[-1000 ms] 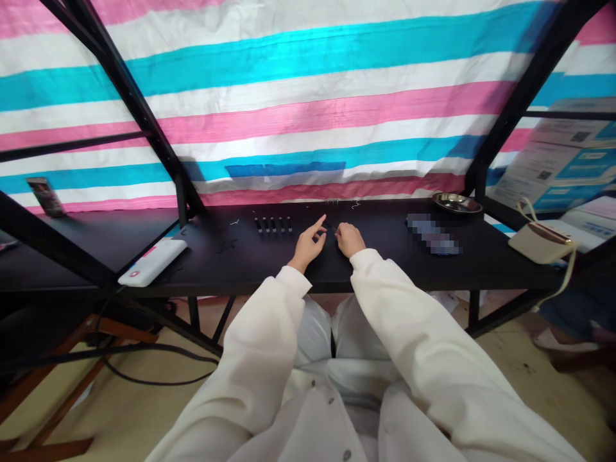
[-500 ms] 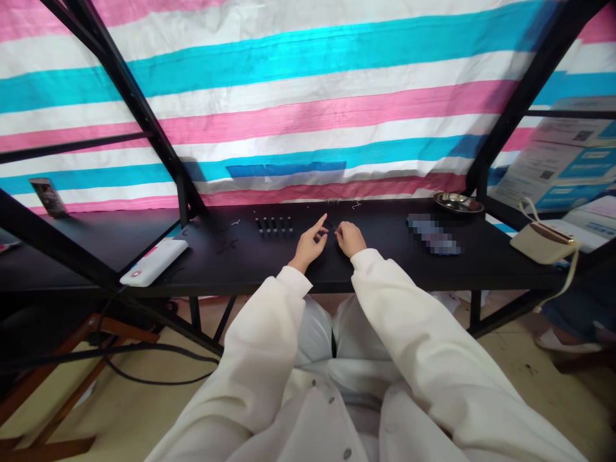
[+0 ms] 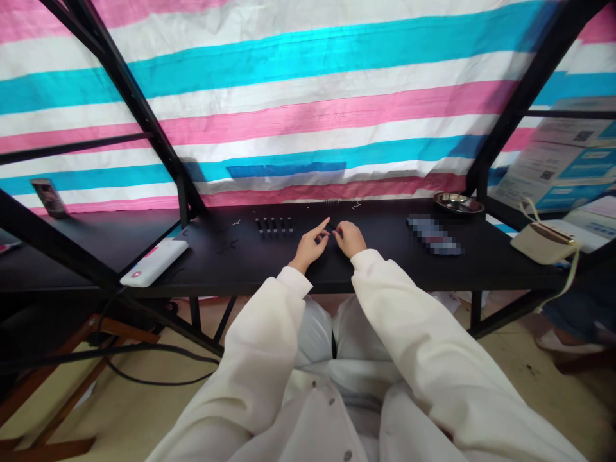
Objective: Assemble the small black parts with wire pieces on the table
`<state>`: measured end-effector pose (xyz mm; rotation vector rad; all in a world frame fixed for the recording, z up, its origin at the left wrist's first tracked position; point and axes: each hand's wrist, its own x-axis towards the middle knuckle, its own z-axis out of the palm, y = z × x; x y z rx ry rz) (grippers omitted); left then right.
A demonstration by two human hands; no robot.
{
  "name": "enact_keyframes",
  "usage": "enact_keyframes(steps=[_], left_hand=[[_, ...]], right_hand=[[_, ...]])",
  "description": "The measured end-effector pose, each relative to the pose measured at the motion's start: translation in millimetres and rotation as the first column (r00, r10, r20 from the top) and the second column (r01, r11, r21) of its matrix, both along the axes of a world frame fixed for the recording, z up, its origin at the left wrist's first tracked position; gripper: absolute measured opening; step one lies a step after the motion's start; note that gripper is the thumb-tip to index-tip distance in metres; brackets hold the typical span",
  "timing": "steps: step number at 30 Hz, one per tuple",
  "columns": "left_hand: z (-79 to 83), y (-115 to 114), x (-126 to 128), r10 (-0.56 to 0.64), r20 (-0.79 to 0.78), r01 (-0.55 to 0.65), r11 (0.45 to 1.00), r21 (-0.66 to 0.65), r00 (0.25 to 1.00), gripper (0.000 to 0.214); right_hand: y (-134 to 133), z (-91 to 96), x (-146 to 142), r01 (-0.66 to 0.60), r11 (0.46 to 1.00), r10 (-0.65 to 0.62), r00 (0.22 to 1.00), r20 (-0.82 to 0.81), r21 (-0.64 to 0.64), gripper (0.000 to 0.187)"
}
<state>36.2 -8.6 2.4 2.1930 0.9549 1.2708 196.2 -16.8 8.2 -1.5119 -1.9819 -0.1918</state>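
Note:
My left hand (image 3: 312, 247) and my right hand (image 3: 350, 238) are close together over the middle of the black table (image 3: 375, 273). Between their fingertips is a small dark piece (image 3: 332, 226), too small and dark to name. My left index finger is stretched along it with the thumb below. The fingers of my right hand are bent and pinched at its right side. Left of my hands, several small black cylinders with pale ends (image 3: 273, 225) stand in a row. Behind my hands lies a cluster of tiny dark pieces (image 3: 332, 201).
A white power bank-like box (image 3: 154, 263) lies at the left edge. To the right are a blurred-out bluish object (image 3: 434, 236), a round metal dish (image 3: 459, 203) and a beige bag (image 3: 543, 242). White scraps (image 3: 356, 205) lie at the back. Black frame posts (image 3: 144, 122) flank the table.
My left index fingertip and thumb have shifted slightly right and closer together around the small dark piece. My right hand has barely moved, its fingers slightly readjusted. The row of cylinders is unchanged.

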Motion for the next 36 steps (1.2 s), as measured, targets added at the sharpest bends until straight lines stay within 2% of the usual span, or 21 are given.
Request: enact_keyframes(steps=[5, 9, 13, 17, 25, 36], left_hand=[[-1.3, 1.1, -0.1, -0.002, 0.018, 0.002, 1.0, -0.001, 1.0, 0.059], [0.2, 1.4, 1.0, 0.01, 0.062, -0.01, 1.0, 0.008, 0.998, 0.05], [3.5, 2.0, 2.1, 0.077, 0.193, -0.076, 0.997, -0.01, 0.978, 0.033], [6.0, 2.9, 2.2, 0.118, 0.286, -0.099, 0.992, -0.079, 0.951, 0.025], [4.3, 6.5, 1.3, 0.105, 0.3, -0.067, 0.989, -0.135, 0.948, 0.024], [6.9, 3.3, 1.2, 0.09, 0.284, -0.031, 0.978, -0.207, 0.954, 0.026]], right_hand=[[0.1, -0.8, 0.2, -0.015, 1.0, 0.015, 1.0, -0.013, 0.02, 0.012], [-1.7, 0.5, -0.2, -0.024, 0.999, 0.025, 0.999, -0.024, 0.022, 0.012], [-3.5, 2.4, -1.4, -0.057, 0.998, 0.057, 0.998, -0.028, 0.011, 0.01], [-3.6, 2.1, -2.0, -0.077, 0.997, 0.078, 0.996, -0.031, 0.012, 0.01], [-2.9, 1.5, -1.4, -0.101, 0.995, 0.101, 0.994, -0.034, 0.011, 0.01], [3.1, -4.8, 0.8, -0.142, 0.986, 0.147, 0.988, -0.048, 0.091, 0.006]])
